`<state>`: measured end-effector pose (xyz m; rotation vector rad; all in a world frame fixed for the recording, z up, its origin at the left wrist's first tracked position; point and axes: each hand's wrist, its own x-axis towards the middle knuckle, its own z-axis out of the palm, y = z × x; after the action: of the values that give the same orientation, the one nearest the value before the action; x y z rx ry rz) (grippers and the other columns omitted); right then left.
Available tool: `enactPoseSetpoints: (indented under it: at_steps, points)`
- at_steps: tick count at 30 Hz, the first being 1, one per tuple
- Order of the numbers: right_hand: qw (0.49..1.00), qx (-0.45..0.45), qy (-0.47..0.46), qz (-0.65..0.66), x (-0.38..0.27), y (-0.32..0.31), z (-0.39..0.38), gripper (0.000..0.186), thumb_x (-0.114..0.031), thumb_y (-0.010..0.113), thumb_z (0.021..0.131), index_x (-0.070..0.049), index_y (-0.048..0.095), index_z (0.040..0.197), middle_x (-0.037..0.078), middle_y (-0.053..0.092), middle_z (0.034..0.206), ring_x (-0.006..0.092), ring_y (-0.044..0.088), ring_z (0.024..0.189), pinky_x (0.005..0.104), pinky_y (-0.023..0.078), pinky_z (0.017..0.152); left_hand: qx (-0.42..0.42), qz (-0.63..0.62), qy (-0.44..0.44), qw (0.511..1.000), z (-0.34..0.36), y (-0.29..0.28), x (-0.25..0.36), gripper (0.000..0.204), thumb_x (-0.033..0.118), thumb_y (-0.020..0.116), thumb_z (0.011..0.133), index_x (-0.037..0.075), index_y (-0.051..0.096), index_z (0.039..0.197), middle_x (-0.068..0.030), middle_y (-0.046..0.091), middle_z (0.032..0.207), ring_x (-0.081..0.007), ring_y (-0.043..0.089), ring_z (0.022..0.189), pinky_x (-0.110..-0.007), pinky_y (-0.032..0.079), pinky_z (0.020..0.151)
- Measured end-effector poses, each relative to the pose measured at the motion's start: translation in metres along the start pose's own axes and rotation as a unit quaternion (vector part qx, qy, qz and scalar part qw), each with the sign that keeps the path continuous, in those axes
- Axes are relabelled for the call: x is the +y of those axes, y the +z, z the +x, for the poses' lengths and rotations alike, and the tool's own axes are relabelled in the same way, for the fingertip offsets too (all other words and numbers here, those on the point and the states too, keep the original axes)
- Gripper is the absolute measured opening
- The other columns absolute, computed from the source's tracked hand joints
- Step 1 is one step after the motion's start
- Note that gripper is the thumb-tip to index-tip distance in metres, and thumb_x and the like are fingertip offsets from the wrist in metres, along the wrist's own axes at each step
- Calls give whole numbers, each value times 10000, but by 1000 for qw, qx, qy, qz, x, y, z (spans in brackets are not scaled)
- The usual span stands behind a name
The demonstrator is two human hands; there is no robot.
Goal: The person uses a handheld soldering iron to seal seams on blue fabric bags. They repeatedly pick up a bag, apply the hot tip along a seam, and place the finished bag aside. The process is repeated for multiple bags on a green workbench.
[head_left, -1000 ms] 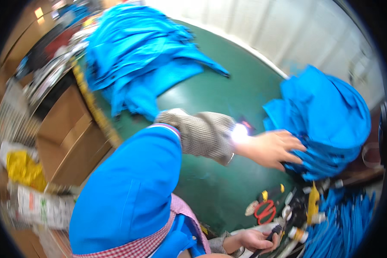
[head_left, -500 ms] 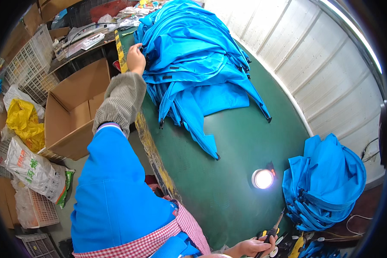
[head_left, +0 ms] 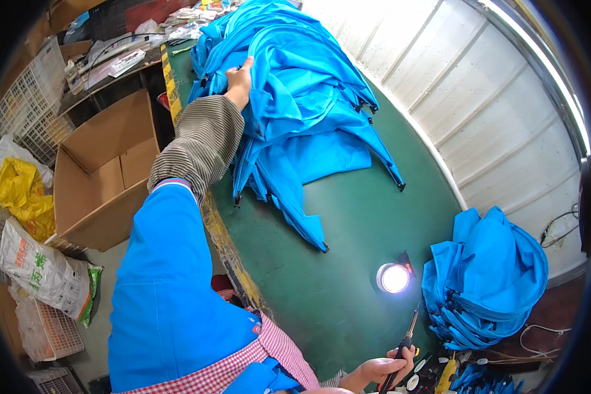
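My left hand (head_left: 238, 84) grips the near left side of a large layered pile of blue fabric (head_left: 308, 85) on the green table (head_left: 368, 223), its fingers closed on a fold. Black clips hang from the fabric's corners. My right hand (head_left: 389, 369), low at the bottom, holds a black-handled tool with a long metal tip, resembling a soldering iron (head_left: 404, 344), pointing up. A round lit lamp (head_left: 394, 278) stands above that tip, left of a smaller bundle of blue fabric (head_left: 486, 269).
Left of the table's taped edge are a cardboard box (head_left: 105, 174), plastic crates (head_left: 29, 92), a yellow bag (head_left: 23, 194) and a white sack (head_left: 43, 269). A cluttered shelf (head_left: 111, 65) lies beyond. A white ribbed wall (head_left: 479, 98) runs along the right; small tools crowd the lower right.
My left hand left the smaller bundle for the large pile, then moved rightward onto a fold and gripped it. The view has swung too. My right hand keeps holding the tool.
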<state>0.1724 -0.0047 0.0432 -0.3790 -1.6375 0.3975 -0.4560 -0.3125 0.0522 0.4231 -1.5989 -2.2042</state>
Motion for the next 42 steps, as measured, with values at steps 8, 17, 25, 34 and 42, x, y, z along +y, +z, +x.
enactPoseSetpoints:
  at_steps: [8,17,25,34,42]
  points:
    - [997,51,50,-18,-2,-12,-10,299,-188,409,929,68,557,884,150,555,755,166,476,570,266,388,524,-209,176,-121,954,-49,17,-4,701,198,745,715,-100,440,1272,-231,567,1214,-356,551,1105,-469,409,991]
    - [996,27,80,-7,-21,-12,-8,248,-180,414,913,26,549,942,197,622,943,178,499,606,282,437,576,-475,-186,-86,856,-324,31,115,446,244,669,879,-35,487,1175,-107,633,985,-132,614,818,-273,527,737]
    - [995,-45,78,52,11,40,16,215,-134,552,929,9,483,1073,153,627,937,211,627,813,313,504,773,-637,-168,-43,751,-462,63,-26,634,48,795,708,-11,443,1232,-118,602,1136,-152,595,996,-285,487,867]
    - [997,25,64,17,48,87,26,377,-3,716,788,-84,375,927,22,454,795,85,420,651,225,380,608,-553,-137,-132,811,-540,14,-70,557,108,840,664,17,505,1099,-88,621,1041,-148,600,934,-284,495,803]
    - [991,2,113,75,70,78,46,382,-34,733,782,-68,403,969,23,431,757,91,426,637,234,392,575,-622,-63,-376,684,-527,11,-82,508,141,733,807,12,526,1252,-106,594,1198,-200,575,1079,-350,476,915]
